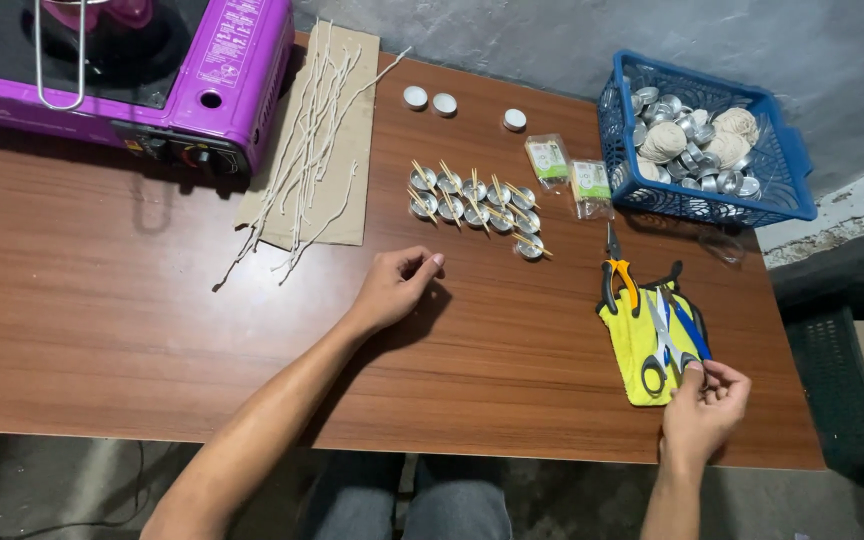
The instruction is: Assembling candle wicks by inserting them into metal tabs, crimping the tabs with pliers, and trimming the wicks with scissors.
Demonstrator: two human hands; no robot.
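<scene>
- While the right hand [704, 405] rests at the near right of the wooden counter [102, 340], its fingertips pinch the near handle ring of the scissors [664, 340], which lie on a yellow cloth [630, 345].
- The left hand [395, 285] lies near the counter's middle, fingers curled loosely with thumb against forefinger; I cannot tell whether it holds anything.
- Orange-handled pliers [617, 272] lie just beyond the cloth, their handles touching its far edge.
- Just beyond the left hand sit two rows of small metal cups [474, 200] with wooden sticks laid across them.
- Three more cups [442, 103] stand farther off.
- Two small packets [570, 172] lie beside a blue basket [790, 190] of metal cups and balls of string at the far right.
- Pale wicks [312, 140] lie on cardboard [347, 190] at the far left, next to a purple portable stove [242, 70].
</scene>
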